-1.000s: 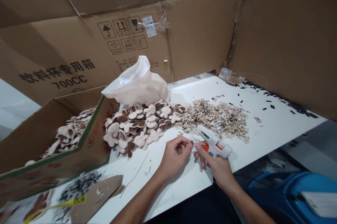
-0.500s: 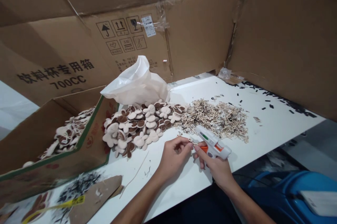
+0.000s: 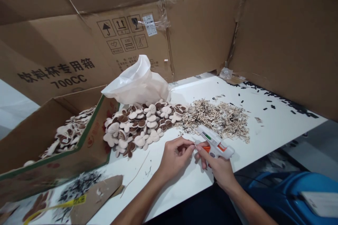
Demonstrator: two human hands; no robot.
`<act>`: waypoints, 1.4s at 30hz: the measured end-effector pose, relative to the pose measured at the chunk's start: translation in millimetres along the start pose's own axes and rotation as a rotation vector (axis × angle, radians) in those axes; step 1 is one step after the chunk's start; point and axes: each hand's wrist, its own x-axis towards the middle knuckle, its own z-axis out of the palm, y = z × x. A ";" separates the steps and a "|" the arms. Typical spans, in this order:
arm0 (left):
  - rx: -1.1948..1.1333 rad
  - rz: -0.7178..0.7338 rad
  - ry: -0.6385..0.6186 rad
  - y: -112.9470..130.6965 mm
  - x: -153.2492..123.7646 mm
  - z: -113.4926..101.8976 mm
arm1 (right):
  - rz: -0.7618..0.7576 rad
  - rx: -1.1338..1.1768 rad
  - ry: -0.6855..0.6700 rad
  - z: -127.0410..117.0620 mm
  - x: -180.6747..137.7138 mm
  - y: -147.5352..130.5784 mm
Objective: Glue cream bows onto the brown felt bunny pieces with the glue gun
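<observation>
My right hand (image 3: 220, 170) is wrapped around a white and orange hot glue gun (image 3: 214, 142), whose nozzle end points up and left. Its thumb and forefinger reach forward and meet the fingertips of my left hand (image 3: 175, 156). Those left fingers are closed in a pinch on a cream cord piece, of which only a tiny pale bit (image 3: 195, 144) shows. Just beyond the hands lies a heap of short cream cord pieces (image 3: 219, 117). Left of it is a pile of cream and brown plush flower-like or bunny-like shapes (image 3: 139, 130).
An open cardboard box (image 3: 92, 147) with more plush shapes stands at the left, a white plastic bag (image 3: 137, 87) behind the pile. Cardboard walls (image 3: 200, 31) enclose the table's back. Small black pieces (image 3: 287, 103) lie far right, a cardboard scrap (image 3: 95, 198) front left.
The cream cord loop that showed between my fingertips is now mostly hidden by them. The glue gun and my right hand have shifted slightly right.
</observation>
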 end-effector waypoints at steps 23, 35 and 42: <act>0.069 0.145 -0.029 2.8 0.7 -3.2 | 0.010 0.079 0.041 1.7 -0.8 1.2; 0.014 0.058 0.028 -0.2 -0.4 0.6 | 0.024 0.026 0.046 1.8 -0.4 0.5; -0.044 -0.011 0.036 2.4 -0.1 1.3 | 0.010 0.013 0.030 1.3 0.8 1.5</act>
